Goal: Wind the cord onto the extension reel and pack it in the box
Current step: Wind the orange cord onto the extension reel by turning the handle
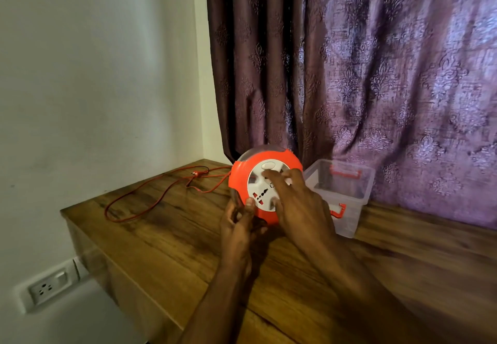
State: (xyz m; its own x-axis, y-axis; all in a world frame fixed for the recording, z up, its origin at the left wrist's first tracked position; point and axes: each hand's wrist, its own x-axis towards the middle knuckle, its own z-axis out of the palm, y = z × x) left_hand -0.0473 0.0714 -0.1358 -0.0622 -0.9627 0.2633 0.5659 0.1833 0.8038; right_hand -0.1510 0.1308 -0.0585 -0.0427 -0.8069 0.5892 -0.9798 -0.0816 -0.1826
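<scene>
A round orange extension reel (239, 174) with a white socket face stands on edge above the wooden table (172, 241). My left hand (238, 225) grips its lower left rim. The fingers of my right hand (298, 203) are spread across the white face, fingertips resting on it. A loose orange cord (150, 201) runs from the reel's left side, looping over the table to its plug (199, 173) near the back wall. A clear plastic box (347, 195) with orange latches stands open just right of the reel.
A purple patterned curtain (363, 74) hangs behind the table. A white wall (94, 74) bounds the left side, with a wall socket (51, 285) below the table's left edge. The table's front left edge drops off close to the cord loop.
</scene>
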